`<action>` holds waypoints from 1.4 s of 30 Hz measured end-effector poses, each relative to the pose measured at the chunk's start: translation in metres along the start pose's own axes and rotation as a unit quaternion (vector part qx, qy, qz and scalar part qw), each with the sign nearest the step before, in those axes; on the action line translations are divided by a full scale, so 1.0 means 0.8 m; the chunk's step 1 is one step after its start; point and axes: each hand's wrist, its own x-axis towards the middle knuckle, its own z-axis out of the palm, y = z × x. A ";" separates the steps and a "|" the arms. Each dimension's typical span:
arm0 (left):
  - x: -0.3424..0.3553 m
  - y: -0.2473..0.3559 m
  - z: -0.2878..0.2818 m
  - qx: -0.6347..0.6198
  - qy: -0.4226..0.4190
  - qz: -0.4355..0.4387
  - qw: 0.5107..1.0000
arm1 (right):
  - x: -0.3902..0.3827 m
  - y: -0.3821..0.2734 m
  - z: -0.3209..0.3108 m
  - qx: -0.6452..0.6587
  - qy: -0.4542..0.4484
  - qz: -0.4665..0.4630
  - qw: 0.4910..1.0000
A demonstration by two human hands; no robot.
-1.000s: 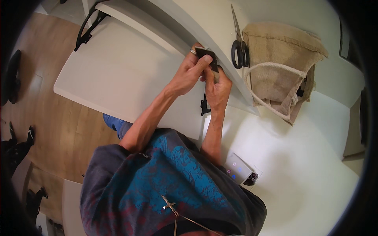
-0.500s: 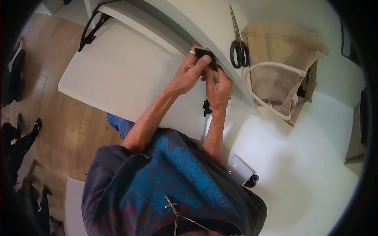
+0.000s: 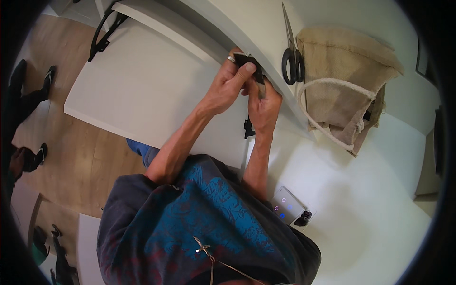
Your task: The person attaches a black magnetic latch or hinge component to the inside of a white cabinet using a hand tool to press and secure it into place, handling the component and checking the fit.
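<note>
Both hands meet at a small flat dark rectangular thing (image 3: 243,58) with a pale end, held over the inner edge of a white lowered flap. My left hand (image 3: 227,85), wearing a ring, is closed on its upper part, its thumb pressed across the dark face. Lower down, my right hand (image 3: 264,107) grips the other end, with its fingers partly hidden behind the thing. What kind of thing it is cannot be made out. Black-handled scissors (image 3: 292,64) lie on the white surface to the right of the hands.
The white flap (image 3: 137,80) hangs level on a black hinge arm (image 3: 101,43). Right of the scissors lies a beige cloth bag (image 3: 342,61) with a rope handle. A small panel with lit symbols (image 3: 288,204) is near my right elbow. Other people's legs (image 3: 31,97) show far left.
My hands keep hold of the dark thing in nearly the same place. The view has shifted slightly, and the people at the far left have moved.
</note>
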 end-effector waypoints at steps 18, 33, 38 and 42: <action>-0.001 -0.001 0.001 -0.049 0.000 -0.017 0.999 | -0.004 -0.003 -0.002 -0.019 0.003 0.039 0.999; 0.001 0.012 -0.003 -0.012 -0.002 -0.010 1.000 | 0.001 -0.010 0.006 -0.005 0.000 0.036 0.999; 0.000 0.004 -0.006 -0.028 -0.004 -0.018 0.999 | -0.001 -0.015 0.004 -0.019 -0.005 0.058 0.998; -0.001 0.005 0.000 -0.033 -0.003 -0.011 0.999 | -0.004 -0.008 -0.001 -0.037 -0.014 0.066 0.997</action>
